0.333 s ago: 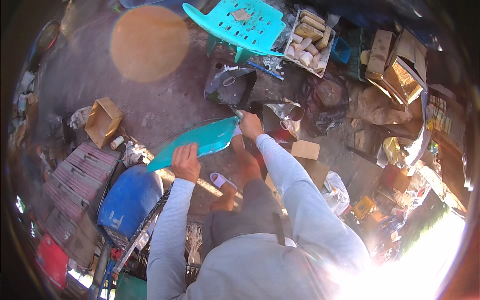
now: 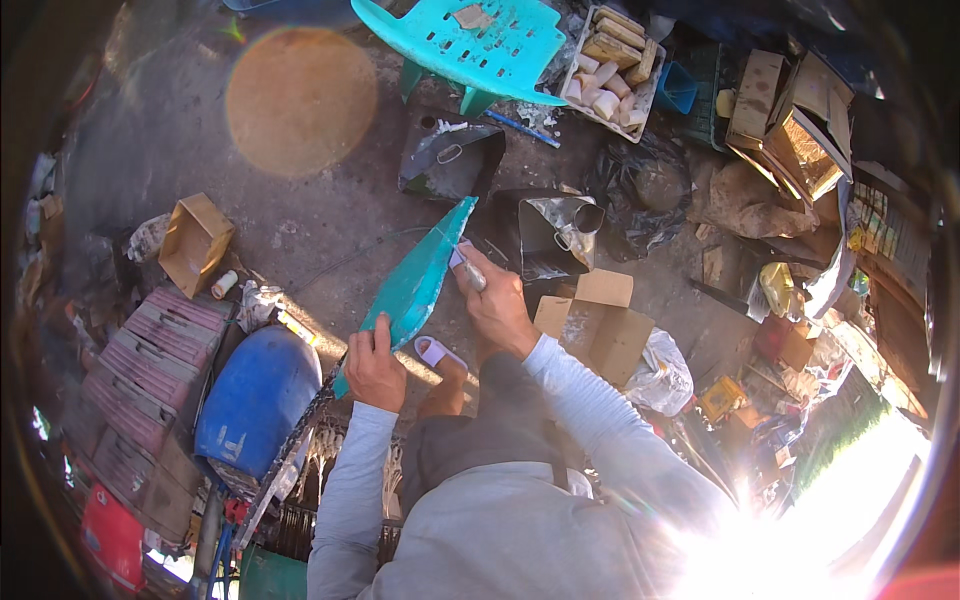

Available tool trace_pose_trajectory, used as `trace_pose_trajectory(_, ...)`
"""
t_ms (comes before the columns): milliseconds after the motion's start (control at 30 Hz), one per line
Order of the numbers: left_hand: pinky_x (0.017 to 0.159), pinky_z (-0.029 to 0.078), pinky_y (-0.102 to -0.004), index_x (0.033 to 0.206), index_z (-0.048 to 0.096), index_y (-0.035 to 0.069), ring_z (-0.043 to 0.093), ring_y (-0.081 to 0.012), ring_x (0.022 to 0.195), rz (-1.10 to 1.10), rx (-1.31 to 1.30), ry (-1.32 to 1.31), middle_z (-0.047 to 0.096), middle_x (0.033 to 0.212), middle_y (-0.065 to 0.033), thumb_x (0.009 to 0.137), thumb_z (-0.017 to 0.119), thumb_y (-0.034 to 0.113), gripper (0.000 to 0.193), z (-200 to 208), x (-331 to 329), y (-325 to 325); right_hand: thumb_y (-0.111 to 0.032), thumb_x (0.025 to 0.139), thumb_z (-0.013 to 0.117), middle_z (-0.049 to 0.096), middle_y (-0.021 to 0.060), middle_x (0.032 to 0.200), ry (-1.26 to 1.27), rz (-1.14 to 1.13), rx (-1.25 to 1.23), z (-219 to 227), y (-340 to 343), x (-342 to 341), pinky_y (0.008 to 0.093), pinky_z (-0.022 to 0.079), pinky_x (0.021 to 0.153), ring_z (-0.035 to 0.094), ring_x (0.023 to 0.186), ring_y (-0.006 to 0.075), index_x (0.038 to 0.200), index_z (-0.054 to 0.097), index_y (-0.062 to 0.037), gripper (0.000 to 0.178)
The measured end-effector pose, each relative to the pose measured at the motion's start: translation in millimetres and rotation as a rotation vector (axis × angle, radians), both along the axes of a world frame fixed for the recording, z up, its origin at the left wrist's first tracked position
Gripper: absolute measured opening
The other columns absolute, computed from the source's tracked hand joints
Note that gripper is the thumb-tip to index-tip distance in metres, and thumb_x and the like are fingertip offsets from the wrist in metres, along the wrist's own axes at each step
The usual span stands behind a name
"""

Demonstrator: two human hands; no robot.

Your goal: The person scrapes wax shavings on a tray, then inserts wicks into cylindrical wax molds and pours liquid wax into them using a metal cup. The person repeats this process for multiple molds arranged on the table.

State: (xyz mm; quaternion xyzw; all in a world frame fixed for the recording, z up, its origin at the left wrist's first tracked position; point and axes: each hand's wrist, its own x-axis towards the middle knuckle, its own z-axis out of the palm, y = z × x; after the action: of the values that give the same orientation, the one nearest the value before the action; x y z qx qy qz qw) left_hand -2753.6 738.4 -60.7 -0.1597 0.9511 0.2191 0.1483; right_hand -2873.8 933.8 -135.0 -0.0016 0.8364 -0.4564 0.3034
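Note:
My left hand (image 2: 376, 368) grips the lower edge of a curved turquoise plastic piece (image 2: 420, 275). The piece stands slanted, its pointed far end up and to the right, its narrow near end below my hand. Closed round a small hand tool with a pale grey handle (image 2: 474, 272), my right hand (image 2: 498, 308) is close beside the piece's right edge. The tool's working end is hard to make out, so its kind is unclear. Whether it touches the plastic I cannot tell.
Beyond lie a turquoise plastic chair (image 2: 480, 45), dark cut-open containers (image 2: 450, 160) and a crate (image 2: 640, 110) of pale blocks. A blue drum (image 2: 262, 395) stands left. An open cardboard box (image 2: 610, 335) and a clear plastic bag (image 2: 662, 375) are right of my right arm.
The turquoise piece has swung from slanting flat to a steeper angle. My right hand has come nearer to me, away from the piece's far tip; my left hand has also shifted slightly nearer.

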Motion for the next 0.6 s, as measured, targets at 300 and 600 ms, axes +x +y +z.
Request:
trace_pose_trajectory(300,0.093,0.055,-0.0522,0.135,0.056,-0.004,0.065,-0.0478,0.113,0.125,0.206,0.048,0.066,0.122,-0.0287,0.075,0.071,-0.009,0.062,-33.4,-21.5,21.5,-0.007,0.087,0.063,0.072,0.0297,0.109,-0.194,-0.060,0.325,-152.1,-54.9,-70.1,0.0543,0.055,0.092,0.069,0.105,0.0482,0.140,0.064,-0.0158,0.054)
trace_pose_trajectory(600,0.095,0.055,-0.0531,0.141,0.052,-0.005,0.065,-0.0494,0.113,0.117,0.241,0.059,0.067,0.125,-0.0296,0.076,0.065,-0.011,0.067,-37.2,-20.3,22.1,-0.009,0.086,0.066,0.073,0.0259,0.110,-0.072,0.297,0.280,-61.3,-14.7,-46.6,0.0529,0.057,0.091,0.072,0.100,0.0453,0.139,0.066,-0.0192,0.054)
